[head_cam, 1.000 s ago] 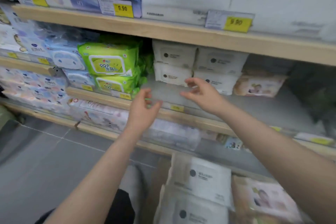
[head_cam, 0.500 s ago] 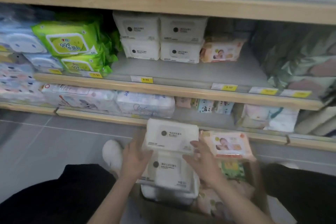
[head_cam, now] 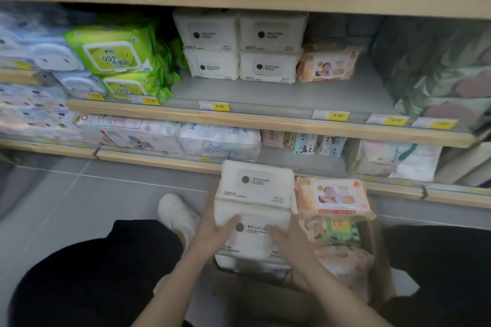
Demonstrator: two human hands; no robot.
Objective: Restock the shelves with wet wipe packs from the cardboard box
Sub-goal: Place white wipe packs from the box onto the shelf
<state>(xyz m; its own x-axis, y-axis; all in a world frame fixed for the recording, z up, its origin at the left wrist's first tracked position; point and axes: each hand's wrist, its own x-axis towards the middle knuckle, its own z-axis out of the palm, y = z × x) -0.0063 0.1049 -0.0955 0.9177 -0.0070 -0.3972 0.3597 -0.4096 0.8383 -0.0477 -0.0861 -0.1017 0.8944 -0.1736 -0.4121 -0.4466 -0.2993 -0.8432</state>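
Left hand (head_cam: 212,231): curled round the left edge of the white wipe pack (head_cam: 255,239), thumb on its front.
Right hand (head_cam: 289,244): fingers spread over the pack's right side — gripping.
Pack location: upright in the cardboard box (head_cam: 380,260), below another white pack (head_cam: 256,184).
Middle shelf (head_cam: 265,93): four matching packs stacked — peach pack (head_cam: 328,65) beside them.

White wet wipe packs (head_cam: 253,218) stacked upright in cardboard box (head_cam: 377,260); shelf (head_cam: 265,93) half-stocked.
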